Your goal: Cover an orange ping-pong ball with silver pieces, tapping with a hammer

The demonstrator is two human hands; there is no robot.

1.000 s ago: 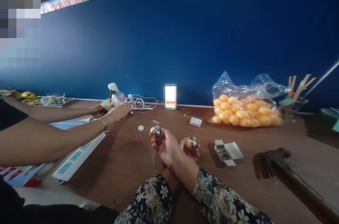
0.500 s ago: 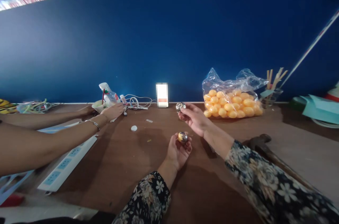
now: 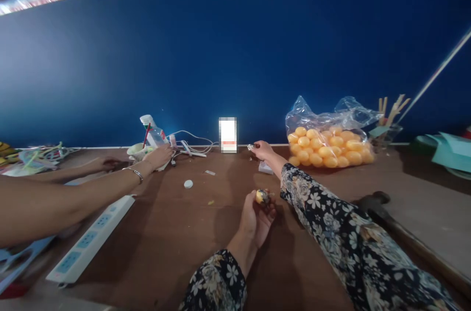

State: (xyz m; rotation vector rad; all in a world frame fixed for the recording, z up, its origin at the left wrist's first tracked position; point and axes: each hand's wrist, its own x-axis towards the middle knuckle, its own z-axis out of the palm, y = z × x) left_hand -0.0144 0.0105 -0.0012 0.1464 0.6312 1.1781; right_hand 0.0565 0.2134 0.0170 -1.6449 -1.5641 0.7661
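My left hand (image 3: 258,218) is in front of me, palm up, its fingers curled round a small yellow ball (image 3: 262,196). Part of this ball is covered in something dark and silvery. Farther back, near the foot of the blue wall, my right hand (image 3: 263,150) has its fingers drawn together at a small glittering silver piece (image 3: 250,147); its exact kind is too small to make out. Just below the right wrist lies a small clear-white box (image 3: 265,168), partly covered by the forearm.
A clear bag of yellow balls (image 3: 329,146) stands right of my right hand. A hammer (image 3: 382,208) lies under my right sleeve. At left are a power strip (image 3: 91,240), a bottle (image 3: 156,134) and another person's hands (image 3: 160,155). A white cap (image 3: 188,184) lies mid-table.
My right hand has moved away from me toward the wall, uncovering the small box. My left hand keeps the yellow ball and has shifted slightly right and down.
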